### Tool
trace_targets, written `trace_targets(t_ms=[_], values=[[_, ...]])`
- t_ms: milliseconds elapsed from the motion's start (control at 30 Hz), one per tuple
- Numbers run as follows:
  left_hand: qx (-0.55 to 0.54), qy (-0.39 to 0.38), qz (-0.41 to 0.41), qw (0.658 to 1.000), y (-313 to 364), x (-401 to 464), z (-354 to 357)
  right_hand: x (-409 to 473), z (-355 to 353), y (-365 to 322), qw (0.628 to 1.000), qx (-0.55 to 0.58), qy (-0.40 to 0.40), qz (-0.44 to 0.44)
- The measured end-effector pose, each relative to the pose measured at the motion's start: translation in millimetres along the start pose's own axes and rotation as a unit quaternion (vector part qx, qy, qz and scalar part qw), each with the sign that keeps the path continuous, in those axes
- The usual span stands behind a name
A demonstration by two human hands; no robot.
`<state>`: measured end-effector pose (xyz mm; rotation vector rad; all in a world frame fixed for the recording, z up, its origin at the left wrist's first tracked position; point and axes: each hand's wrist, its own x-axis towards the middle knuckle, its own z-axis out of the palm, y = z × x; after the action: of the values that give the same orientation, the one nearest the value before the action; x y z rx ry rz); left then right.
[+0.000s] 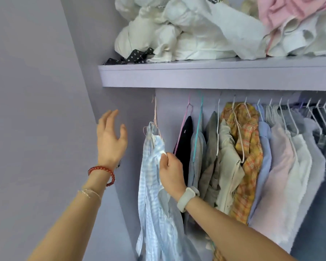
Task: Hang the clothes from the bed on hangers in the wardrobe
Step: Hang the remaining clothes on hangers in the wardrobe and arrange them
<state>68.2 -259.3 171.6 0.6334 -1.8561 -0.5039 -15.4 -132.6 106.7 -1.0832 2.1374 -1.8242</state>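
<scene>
The blue checked shirt (154, 185) hung on a pink hanger (155, 117) at the rail's far left, right hand (170, 174) pinching its fabric. Left hand (111, 140) hovered open beside it. Just right crowded a black garment (185, 147) and a plaid shirt (248, 159); above, a shelf (215, 76) carried white bedding (177, 34).

A pale lilac wall (32, 91) fills the view from 7 to 11 o'clock, evenly and softly lit. The built-in unit is the same lilac: a thick shelf (196, 76) runs from the centre out to 3 o'clock, and its side panel (109, 102) drops from beneath the shelf's left end toward 6 o'clock. At 12 to 2 o'clock, crumpled white bedding (177, 34) and a pink fleecy blanket (290, 12) are heaped on the shelf, with a black dotted cloth (132, 57) at its left end.
</scene>
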Motion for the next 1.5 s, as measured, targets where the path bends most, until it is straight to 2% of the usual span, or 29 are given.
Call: trace_targets(t_ms=[167, 300, 367, 467, 633, 767, 967, 1067, 1167, 1333, 1500], values=[[0.087, -0.003, 0.113, 0.99, -8, 74, 21, 84, 46, -10, 0.992, -0.015, 0.128, 0.012], [0.109, -0.049, 0.106, 0.987, -30, 102, 42, 144, 66, -8, 0.972, -0.02, 0.235, 0.019], [0.085, -0.048, 0.117, 0.988, -38, 106, 49, 165, 70, 0, 0.966, -0.04, 0.25, 0.045], [0.049, -0.041, 0.124, 0.99, -44, 108, 53, 180, 71, 20, 0.965, -0.102, 0.222, 0.098], [0.031, -0.035, 0.139, 0.989, -51, 110, 57, 176, 76, 41, 0.981, -0.109, 0.123, 0.1], [0.024, -0.021, 0.151, 0.988, -52, 113, 59, 174, 67, 45, 0.978, -0.159, 0.054, 0.122], [-0.034, 0.009, 0.096, 0.995, -56, 78, 70, 135, 55, 36, 0.989, -0.127, 0.026, 0.064], [-0.054, -0.038, 0.068, 0.996, -61, 46, 84, 97, 33, 27, 0.991, -0.123, 0.058, -0.02], [-0.045, -0.116, 0.069, 0.99, -50, 17, 104, 65, -4, 39, 0.964, -0.222, 0.123, -0.084], [-0.014, -0.221, 0.177, 0.959, -2, -47, 135, -5, -93, 68, 0.902, -0.393, 0.175, -0.035], [-0.023, -0.355, 0.26, 0.898, 53, -153, 149, -124, -178, 77, 0.841, -0.479, 0.235, 0.085]])
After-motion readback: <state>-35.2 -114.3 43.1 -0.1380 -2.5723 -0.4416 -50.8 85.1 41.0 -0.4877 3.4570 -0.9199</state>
